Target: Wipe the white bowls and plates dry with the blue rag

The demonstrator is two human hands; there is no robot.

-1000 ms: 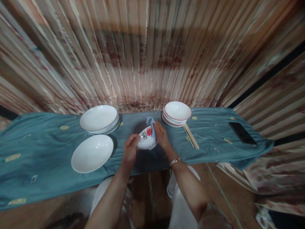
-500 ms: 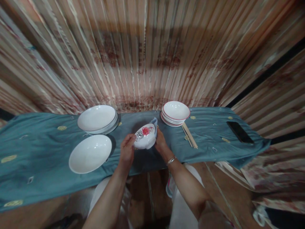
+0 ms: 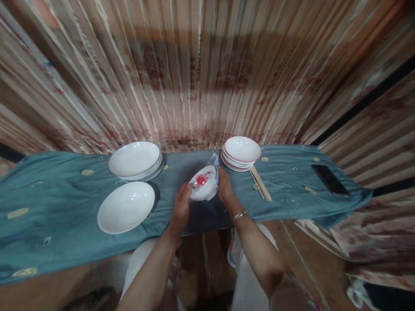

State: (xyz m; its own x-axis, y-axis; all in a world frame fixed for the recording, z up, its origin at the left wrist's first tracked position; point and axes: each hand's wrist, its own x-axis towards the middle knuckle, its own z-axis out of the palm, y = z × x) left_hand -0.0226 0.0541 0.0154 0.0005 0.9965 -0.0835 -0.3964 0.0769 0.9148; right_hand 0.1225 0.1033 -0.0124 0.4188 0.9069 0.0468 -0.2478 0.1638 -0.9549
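Note:
Tilted on its side between my hands is a white bowl (image 3: pixel 205 190) with a red flower painted on its outside. My left hand (image 3: pixel 182 206) grips its left rim, fingers mostly hidden behind the bowl. A pale blue cloth (image 3: pixel 214 160) lies against the bowl's right side, pressed there by my right hand (image 3: pixel 226 186); a bracelet circles that wrist. The bowl's inside faces away from me. Near my right hand stands a stack of small red-rimmed bowls (image 3: pixel 242 151).
Left of my hands lie a stack of large dark-rimmed plates (image 3: pixel 136 160) and a white shallow dish (image 3: pixel 126 208). Chopsticks (image 3: pixel 261 183) rest by the small bowls. A black phone (image 3: pixel 330 179) lies on the right of the blue-green tablecloth (image 3: pixel 65 207). Pleated curtains (image 3: pixel 201 77) hang behind.
The bowl has turned a little in my hands, its flower facing more toward me. My left hand has shifted along the rim. The whole view has moved slightly.

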